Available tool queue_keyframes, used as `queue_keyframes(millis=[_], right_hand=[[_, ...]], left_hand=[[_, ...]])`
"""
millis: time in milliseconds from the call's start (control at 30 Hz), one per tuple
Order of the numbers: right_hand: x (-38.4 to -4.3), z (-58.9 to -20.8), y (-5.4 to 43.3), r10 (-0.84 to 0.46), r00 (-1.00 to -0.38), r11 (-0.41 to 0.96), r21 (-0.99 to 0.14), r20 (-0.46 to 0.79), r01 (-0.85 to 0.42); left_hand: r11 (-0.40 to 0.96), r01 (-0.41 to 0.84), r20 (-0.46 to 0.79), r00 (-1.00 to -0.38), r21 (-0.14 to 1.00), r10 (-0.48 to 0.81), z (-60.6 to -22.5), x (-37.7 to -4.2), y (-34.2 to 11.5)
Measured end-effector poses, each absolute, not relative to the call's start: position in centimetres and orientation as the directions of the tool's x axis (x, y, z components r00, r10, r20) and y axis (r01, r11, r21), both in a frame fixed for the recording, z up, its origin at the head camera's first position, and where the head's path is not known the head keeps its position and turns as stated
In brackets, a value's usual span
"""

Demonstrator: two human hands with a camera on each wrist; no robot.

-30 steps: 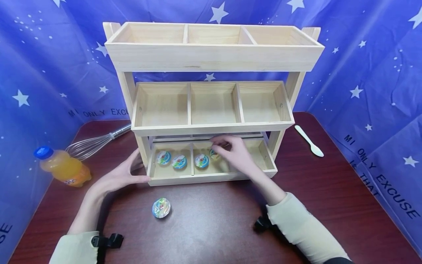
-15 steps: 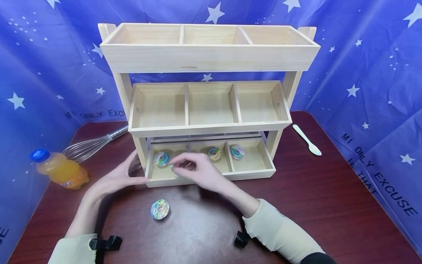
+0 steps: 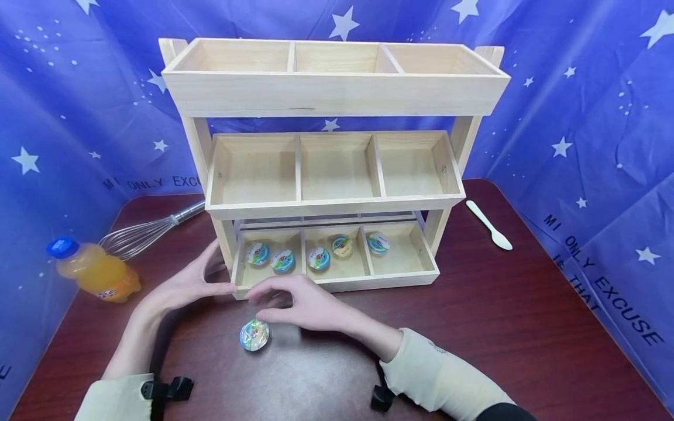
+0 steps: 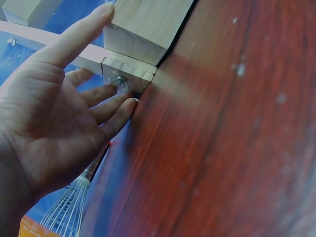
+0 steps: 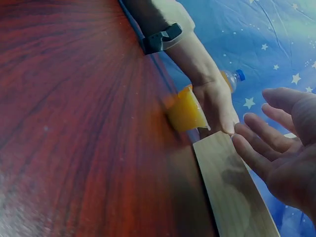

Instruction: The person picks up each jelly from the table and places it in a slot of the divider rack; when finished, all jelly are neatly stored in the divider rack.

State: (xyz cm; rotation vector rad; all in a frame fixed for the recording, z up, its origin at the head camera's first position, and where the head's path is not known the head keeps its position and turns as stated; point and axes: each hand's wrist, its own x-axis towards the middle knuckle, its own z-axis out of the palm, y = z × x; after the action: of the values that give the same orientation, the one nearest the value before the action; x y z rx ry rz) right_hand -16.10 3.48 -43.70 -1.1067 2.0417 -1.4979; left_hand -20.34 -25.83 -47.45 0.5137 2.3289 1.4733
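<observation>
One jelly cup point(image 3: 254, 335) with a shiny printed lid stands on the table; the right wrist view shows its yellow body point(image 5: 187, 114). My right hand point(image 3: 300, 301) hovers just behind and above it, holding nothing, fingers spread and slightly bent. At the lower left corner of the wooden shelf rack point(image 3: 337, 93) is my left hand point(image 3: 186, 280). Its thumb touches the front corner of the bottom tray point(image 3: 337, 285), and its straight fingers reach along the side near a wing nut point(image 4: 120, 81). Several lidded jelly cups point(image 3: 319, 258) lie in that tray: two left, two middle, one right.
Left of the rack lie a whisk point(image 3: 150, 231) and an orange drink bottle point(image 3: 100, 272) with a blue cap. A pale spoon point(image 3: 489, 225) lies to the right. Behind hangs a blue starry curtain point(image 3: 568, 117). Two upper trays point(image 3: 337, 204) overhang the bottom one.
My right hand has moved left from the middle compartment, set a jelly cup in the left one, then come forward out of the tray toward the table cup. My left hand stays put.
</observation>
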Motion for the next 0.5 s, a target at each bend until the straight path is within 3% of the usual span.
queue_keyframes(millis=[333,500], right_hand=[[-16.02,-44.35,3.39,-0.812,-0.578,0.236,-0.861,0.080,-0.451],[-16.07,-44.64,3.37,-0.848,-0.528,0.283,-0.803,0.045,-0.524]], left_hand=[[0.370,0.157,-0.048,-0.871,0.916,0.489,-47.44,-20.35,-25.63],[0.380,0.149,-0.059,-0.874,0.913,0.482,-47.38,-20.31,-25.63]])
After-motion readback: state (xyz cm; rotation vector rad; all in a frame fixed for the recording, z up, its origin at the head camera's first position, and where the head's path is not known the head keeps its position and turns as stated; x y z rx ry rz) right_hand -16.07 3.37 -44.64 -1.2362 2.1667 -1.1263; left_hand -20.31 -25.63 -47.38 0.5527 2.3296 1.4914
